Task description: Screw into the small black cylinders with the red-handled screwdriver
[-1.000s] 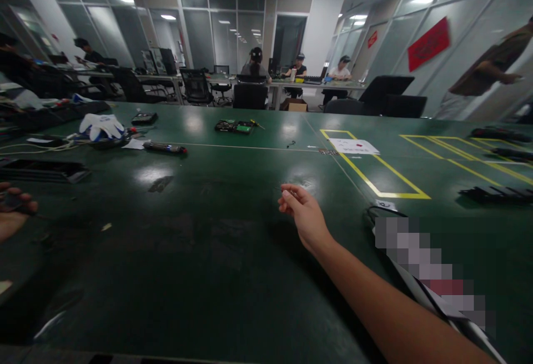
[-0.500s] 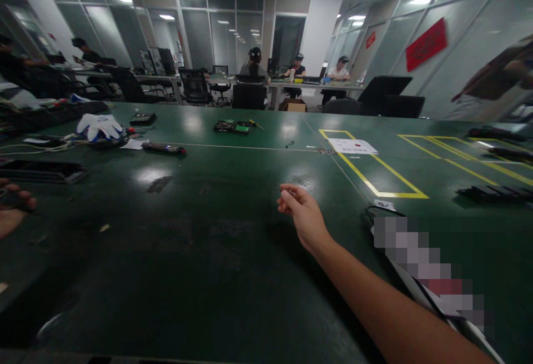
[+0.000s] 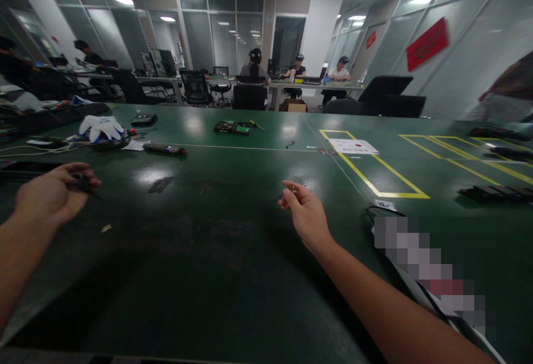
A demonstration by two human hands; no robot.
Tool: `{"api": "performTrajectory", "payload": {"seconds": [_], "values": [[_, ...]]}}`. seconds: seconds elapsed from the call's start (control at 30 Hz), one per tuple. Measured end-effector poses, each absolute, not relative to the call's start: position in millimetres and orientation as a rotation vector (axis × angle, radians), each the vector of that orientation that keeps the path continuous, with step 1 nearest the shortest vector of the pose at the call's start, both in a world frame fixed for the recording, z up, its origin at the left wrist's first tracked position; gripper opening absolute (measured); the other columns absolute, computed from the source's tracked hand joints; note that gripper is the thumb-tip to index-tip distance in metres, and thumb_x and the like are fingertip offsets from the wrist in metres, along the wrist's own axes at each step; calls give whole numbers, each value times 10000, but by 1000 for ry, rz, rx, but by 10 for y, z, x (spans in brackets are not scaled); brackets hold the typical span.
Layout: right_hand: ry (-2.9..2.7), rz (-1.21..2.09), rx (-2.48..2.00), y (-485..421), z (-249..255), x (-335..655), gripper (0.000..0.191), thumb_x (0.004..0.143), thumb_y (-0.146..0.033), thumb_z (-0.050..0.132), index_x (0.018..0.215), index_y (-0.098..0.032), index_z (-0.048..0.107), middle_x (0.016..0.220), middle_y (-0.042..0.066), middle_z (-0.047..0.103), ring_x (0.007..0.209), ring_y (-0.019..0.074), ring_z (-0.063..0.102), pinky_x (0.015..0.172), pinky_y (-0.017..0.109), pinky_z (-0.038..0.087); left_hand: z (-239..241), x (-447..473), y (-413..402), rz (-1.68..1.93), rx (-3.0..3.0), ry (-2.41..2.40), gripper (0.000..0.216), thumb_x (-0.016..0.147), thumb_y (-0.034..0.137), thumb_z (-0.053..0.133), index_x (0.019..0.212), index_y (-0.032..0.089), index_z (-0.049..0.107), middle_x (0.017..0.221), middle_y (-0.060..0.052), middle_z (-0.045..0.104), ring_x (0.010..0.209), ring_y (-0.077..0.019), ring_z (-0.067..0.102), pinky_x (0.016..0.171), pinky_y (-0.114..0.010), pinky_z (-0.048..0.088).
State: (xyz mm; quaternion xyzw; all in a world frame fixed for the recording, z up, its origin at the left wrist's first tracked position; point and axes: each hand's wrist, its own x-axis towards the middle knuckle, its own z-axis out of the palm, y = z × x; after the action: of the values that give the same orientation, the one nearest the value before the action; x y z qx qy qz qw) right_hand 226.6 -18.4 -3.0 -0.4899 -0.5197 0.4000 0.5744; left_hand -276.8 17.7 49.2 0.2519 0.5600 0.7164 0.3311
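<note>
My right hand (image 3: 303,213) hovers over the middle of the green table (image 3: 216,253), fingers pinched on a small thin piece I cannot make out. My left hand (image 3: 52,194) is out over the left side of the table, fingers curled round a small dark object (image 3: 83,183).
White gloves (image 3: 101,126), cables and a dark pen-like tool (image 3: 164,149) lie at the far left. A green circuit board (image 3: 234,126) sits further back. Yellow tape outlines (image 3: 375,166) and a paper sheet (image 3: 353,145) mark the right side. Black parts (image 3: 495,193) lie at right. People sit at desks behind.
My left hand has moved in from the left edge toward the middle, still closed on the dark object. The right hand has barely shifted.
</note>
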Motion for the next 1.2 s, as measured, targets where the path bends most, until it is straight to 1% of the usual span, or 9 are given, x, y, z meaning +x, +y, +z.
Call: {"api": "performTrajectory", "payload": {"seconds": [0.17, 0.23, 0.3, 0.37, 0.53, 0.7, 0.87, 1.0, 1.2], "values": [[-1366, 708, -1303, -279, 110, 2276, 407, 883, -505, 678, 1162, -222, 767, 647, -19, 617, 560, 153, 521, 575, 319, 420, 616, -1681, 128, 1719, 611, 1181, 172, 718, 73, 532, 875, 133, 571, 768, -54, 536, 730, -179, 542, 666, -315, 512], [-1417, 618, -1309, -324, 156, 2269, 381, 872, -497, 692, 1116, -223, 792, 714, 3, 673, 603, 164, 563, 614, 328, 451, 581, -1257, 102, 1629, 698, 1132, 266, 696, 54, 588, 942, 152, 559, 820, -37, 564, 766, -173, 574, 715, -311, 526], [-1466, 529, -1285, -360, 186, 2263, 345, 869, -480, 701, 1081, -227, 805, 819, 31, 729, 691, 186, 624, 685, 344, 485, 517, -864, 77, 1530, 810, 1074, 471, 583, -16, 653, 999, 169, 534, 874, -13, 574, 806, -157, 605, 739, -277, 510], [-1502, 455, -1267, -389, 207, 2261, 318, 875, -470, 703, 1059, -232, 806, 873, 43, 748, 737, 195, 649, 713, 346, 493, 449, -505, 41, 1465, 883, 1045, 597, 541, -47, 682, 1060, 188, 506, 925, -3, 586, 851, -165, 641, 748, -261, 489], [-1495, 492, -1246, -459, 280, 2272, 310, 922, -495, 647, 946, -207, 756, 691, 6, 683, 598, 163, 596, 594, 307, 449, 269, 171, -87, 1208, 1069, 943, 535, 674, 6, 687, 1152, 176, 517, 1044, -30, 607, 912, -159, 661, 864, -298, 484], [-1349, 537, -1112, -481, 337, 2260, 322, 948, -511, 624, 831, -213, 654, 655, -15, 613, 588, 141, 567, 577, 283, 440, 17, 382, -104, 1126, 1320, 866, 439, 777, 109, 713, 1179, 161, 545, 1107, -72, 647, 1010, -185, 651, 989, -363, 482], [-1083, 621, -986, -421, 341, 2246, 338, 977, -563, 567, 898, -237, 613, 654, -39, 567, 544, 123, 522, 528, 261, 424, -150, 346, -111, 1068, 1426, 799, 365, 840, 232, 717, 1178, 168, 595, 1187, -85, 665, 1074, -202, 650, 1057, -390, 472], [-1040, 577, -929, -406, 339, 2241, 316, 1001, -550, 535, 963, -244, 606, 728, -23, 609, 612, 135, 586, 587, 277, 476, -159, 344, -181, 997, 1493, 776, 376, 842, 204, 712, 1204, 187, 610, 1143, -63, 686, 1084, -200, 654, 1065, -383, 479], [-1310, 427, -1030, -483, 321, 2227, 270, 1027, -479, 517, 957, -237, 616, 706, -21, 615, 626, 146, 592, 618, 298, 479, -139, 352, -222, 1007, 1509, 792, 408, 826, 174, 714, 1224, 206, 626, 1136, -48, 692, 1087, -203, 661, 1065, -387, 488]]}}
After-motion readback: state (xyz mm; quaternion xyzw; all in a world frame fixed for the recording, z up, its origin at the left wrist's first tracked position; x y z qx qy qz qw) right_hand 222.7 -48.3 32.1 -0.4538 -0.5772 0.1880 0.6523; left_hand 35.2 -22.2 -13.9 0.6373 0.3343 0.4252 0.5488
